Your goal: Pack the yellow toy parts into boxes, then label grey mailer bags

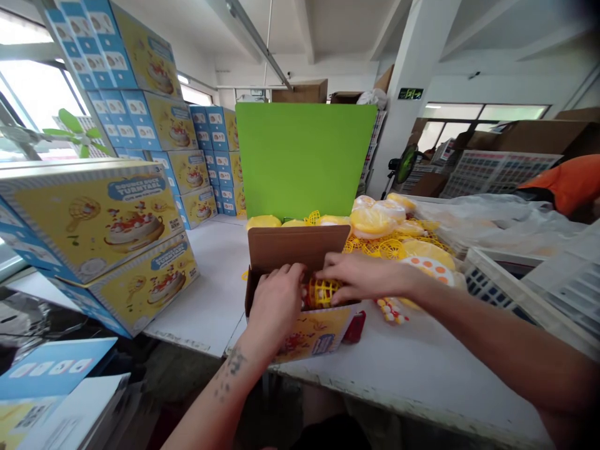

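Observation:
A printed yellow carton (300, 331) stands at the table's front with its brown flap (300, 247) raised. My left hand (277, 297) reaches over its left side, fingers bent down inside against the contents; what those fingertips hold is hidden. From the right, my right hand (349, 273) dips in, thumb and fingers closed around a yellow plastic mesh basket (324, 294). Small red and white pieces show beside the basket. Close to the carton's right side lie a red object (355, 327) and a bag of small red, white and yellow pieces (392, 311).
Matching closed cartons (135, 219) are stacked on the left, with taller stacks behind. A green panel (307, 159) rises at the back. Yellow mesh parts (391, 249) and bagged pieces lie to the right, by a white plastic crate (487, 281). An orange sleeve (569, 181) shows far right.

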Motion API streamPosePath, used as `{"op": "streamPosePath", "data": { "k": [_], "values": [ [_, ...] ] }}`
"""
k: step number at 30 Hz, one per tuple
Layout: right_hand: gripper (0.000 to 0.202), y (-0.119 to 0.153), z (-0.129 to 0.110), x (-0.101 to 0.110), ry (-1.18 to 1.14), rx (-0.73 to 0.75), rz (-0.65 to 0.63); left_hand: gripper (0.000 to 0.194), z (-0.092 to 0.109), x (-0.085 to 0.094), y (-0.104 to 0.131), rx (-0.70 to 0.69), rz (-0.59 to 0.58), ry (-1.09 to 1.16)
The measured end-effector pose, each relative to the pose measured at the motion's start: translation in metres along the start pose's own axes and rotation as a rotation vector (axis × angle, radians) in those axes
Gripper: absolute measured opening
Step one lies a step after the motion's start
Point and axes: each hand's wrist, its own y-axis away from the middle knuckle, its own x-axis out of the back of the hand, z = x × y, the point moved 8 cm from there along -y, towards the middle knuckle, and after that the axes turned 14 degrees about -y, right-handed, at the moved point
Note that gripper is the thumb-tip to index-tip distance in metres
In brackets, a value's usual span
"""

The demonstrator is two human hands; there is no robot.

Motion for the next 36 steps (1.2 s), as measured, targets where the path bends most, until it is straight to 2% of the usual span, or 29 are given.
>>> {"op": "streamPosePath", "data": {
  "k": [2,4,6,8,9,10,11,12,14,15,17,18,21,23,27,30,33,36],
  "values": [
    [0.032,-0.004,-0.001,-0.011,0.036,-0.042,-0.042,0.033,0.002,0.004,0.003,0.002,0.004,-0.028],
    [0.03,-0.002,-0.003,-0.018,0.0,-0.023,-0.003,0.034,0.003,0.02,0.01,-0.025,0.1,0.0],
    [0.033,0.009,0.0,-0.017,-0.103,0.039,0.143,0.032,-0.008,0.047,0.023,-0.025,0.35,0.091],
    [0.035,0.027,0.02,-0.008,-0.27,0.042,0.451,0.033,-0.035,0.066,0.042,0.053,0.627,0.245],
    [0.038,0.04,0.036,-0.005,-0.381,-0.003,0.636,0.035,-0.052,0.064,0.049,0.122,0.704,0.344],
    [0.041,0.052,0.056,-0.008,-0.516,-0.073,0.806,0.038,-0.07,0.055,0.053,0.206,0.723,0.472],
    [0.047,0.059,0.074,-0.016,-0.679,-0.143,0.922,0.044,-0.087,0.039,0.052,0.297,0.68,0.633],
    [0.054,0.061,0.089,-0.03,-0.863,-0.199,0.969,0.05,-0.098,0.017,0.048,0.372,0.575,0.811],
    [0.066,0.046,0.1,-0.063,-1.23,-0.257,0.881,0.06,-0.1,-0.027,0.037,0.467,0.302,1.12],
    [0.068,0.036,0.097,-0.076,-1.382,-0.254,0.808,0.063,-0.096,-0.041,0.033,0.473,0.204,1.217],
    [0.064,0.02,0.087,-0.089,-1.551,-0.198,0.745,0.065,-0.088,-0.049,0.028,0.425,0.134,1.299],
    [0.058,0.018,0.084,-0.089,-1.558,-0.162,0.775,0.061,-0.086,-0.047,0.026,0.387,0.143,1.297],
    [0.035,0.029,0.083,-0.074,-1.305,-0.089,0.93,0.034,-0.09,-0.032,0.024,0.229,0.119,1.134],
    [0.025,0.04,0.085,-0.062,-1.046,-0.077,0.91,0.023,-0.094,-0.02,0.024,0.095,0.039,0.946],
    [0.031,0.044,0.074,-0.037,-0.6,0.03,0.665,0.036,-0.09,0.002,0.021,-0.136,-0.156,0.582],
    [0.035,0.035,0.054,-0.023,-0.303,0.043,0.457,0.042,-0.07,0.018,0.016,-0.218,-0.211,0.283],
    [0.052,0.026,0.038,-0.022,-0.132,0.01,0.247,0.06,-0.047,0.021,0.018,-0.295,-0.241,0.058],
    [0.074,0.023,0.028,-0.032,-0.081,0.06,0.099,0.072,-0.038,0.014,0.027,-0.348,-0.271,-0.041]
  ]
}}
